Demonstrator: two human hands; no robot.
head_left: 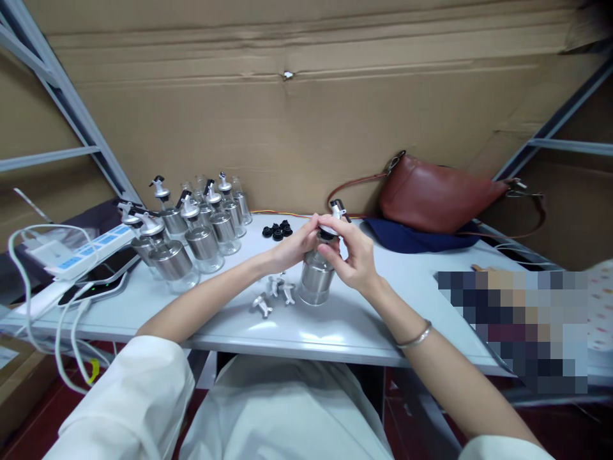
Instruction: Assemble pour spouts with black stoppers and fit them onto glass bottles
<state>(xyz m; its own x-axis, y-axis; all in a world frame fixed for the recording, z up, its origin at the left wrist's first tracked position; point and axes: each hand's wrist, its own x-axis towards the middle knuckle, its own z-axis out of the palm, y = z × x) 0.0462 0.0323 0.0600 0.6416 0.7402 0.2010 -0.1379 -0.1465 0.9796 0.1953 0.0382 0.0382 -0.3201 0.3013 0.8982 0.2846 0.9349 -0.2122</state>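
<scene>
In the middle of the table stands a glass oil bottle (317, 281) with a steel sleeve, upright, a silver pourer spout (338, 209) with a black flap on its neck. My left hand (297, 245) is closed about the spout's base from the left, fingertips near its top. From the right, my right hand (352, 253) closes on the same spout and neck, thumb in front. The fingers partly hide where spout and neck meet. Several loose silver spout tops (274, 295) lie just left of the bottle. Beyond my left hand sits a cluster of black stoppers (277, 230).
Several similar bottles (204, 243) stand at the left, some with spouts, the rear ones without. Farther left are a power strip (96, 252) and white cables (29, 300). A brown bag (435, 195) rests on dark blue cloth (412, 239) at the back right. Cardboard (306, 128) backs the table.
</scene>
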